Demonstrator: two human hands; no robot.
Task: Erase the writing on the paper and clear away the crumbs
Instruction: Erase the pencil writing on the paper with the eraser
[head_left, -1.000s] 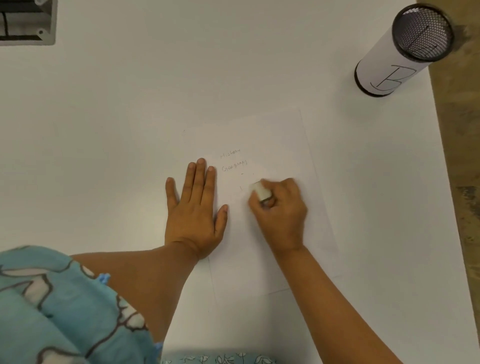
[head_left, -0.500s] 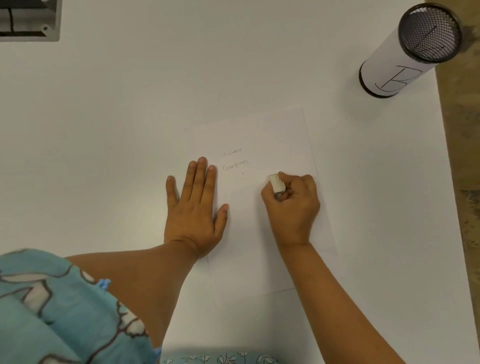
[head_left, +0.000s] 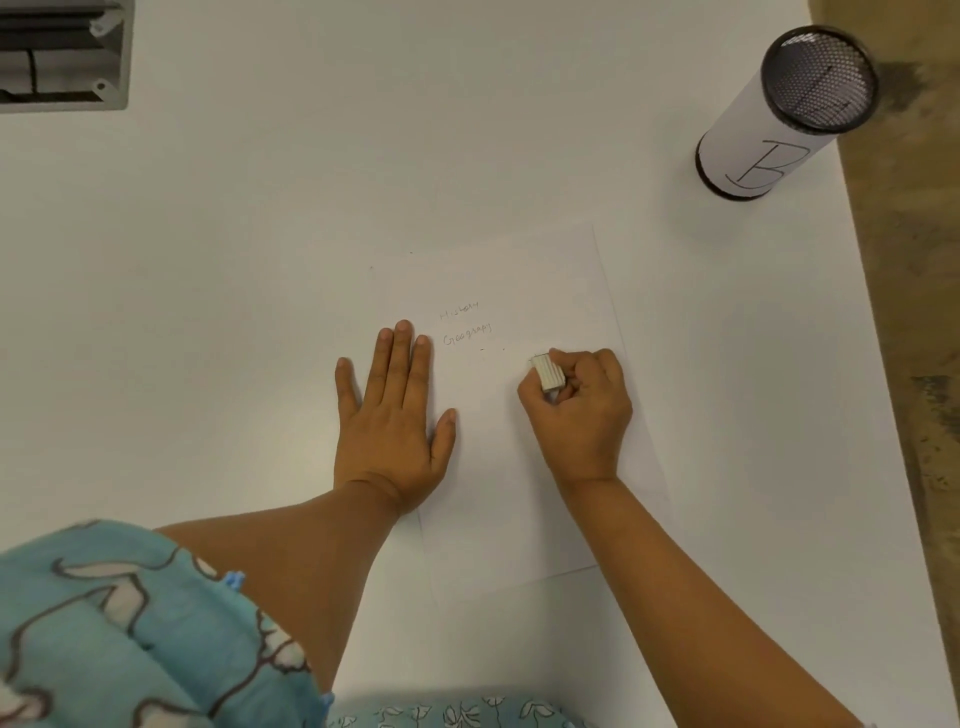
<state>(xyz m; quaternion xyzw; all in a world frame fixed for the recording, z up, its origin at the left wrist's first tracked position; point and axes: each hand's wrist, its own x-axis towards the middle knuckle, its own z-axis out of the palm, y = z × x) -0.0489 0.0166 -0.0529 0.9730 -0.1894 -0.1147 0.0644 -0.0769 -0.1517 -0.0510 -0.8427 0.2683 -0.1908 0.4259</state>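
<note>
White rectangular paper sheet (head_left: 519, 467) laid flat on white table, slightly rotated. Two faint pencil-written words (head_left: 465, 325) left in upper half. Small white ribbed eraser block (head_left: 548, 371) tilted, pressed on sheet just below-right of words.

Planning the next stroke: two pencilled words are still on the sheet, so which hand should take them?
Right. The right hand already grips the eraser just below and right of the written words. The left hand lies flat on the paper edge, probably steadying it, and is best left there.
</note>
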